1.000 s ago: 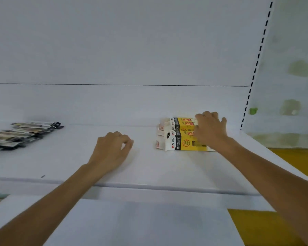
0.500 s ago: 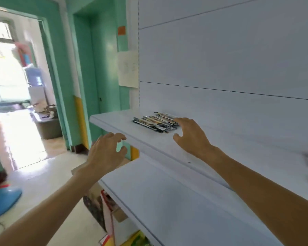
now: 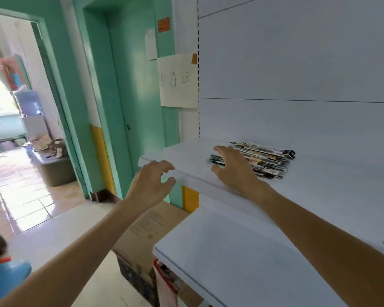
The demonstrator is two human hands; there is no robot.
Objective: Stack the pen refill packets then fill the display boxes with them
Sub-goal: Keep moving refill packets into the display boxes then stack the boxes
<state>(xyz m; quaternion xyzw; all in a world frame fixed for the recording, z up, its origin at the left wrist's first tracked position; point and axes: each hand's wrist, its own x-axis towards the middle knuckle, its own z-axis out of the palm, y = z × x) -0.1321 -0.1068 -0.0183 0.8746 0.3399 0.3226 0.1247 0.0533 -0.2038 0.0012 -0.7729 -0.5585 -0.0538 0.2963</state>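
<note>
1. The pen refill packets (image 3: 264, 158) lie in a loose, fanned pile on the upper shelf (image 3: 319, 191), near its left end.
2. The right hand (image 3: 233, 171) is laid over the pile's left end with fingers spread and straight; no packet is grasped.
3. The left hand (image 3: 151, 185) is held before the shelf edge, loosely curled and holding nothing.
4. Risk: if the pile is pressed from one side only, packets may be fanned further or pushed off the left end.
5. The shelf is white and smooth; a lower shelf (image 3: 231, 262) projects nearer.
6. To the left, a green wall, a paper notice (image 3: 177, 85) and an open doorway (image 3: 16, 107) are seen.
</note>
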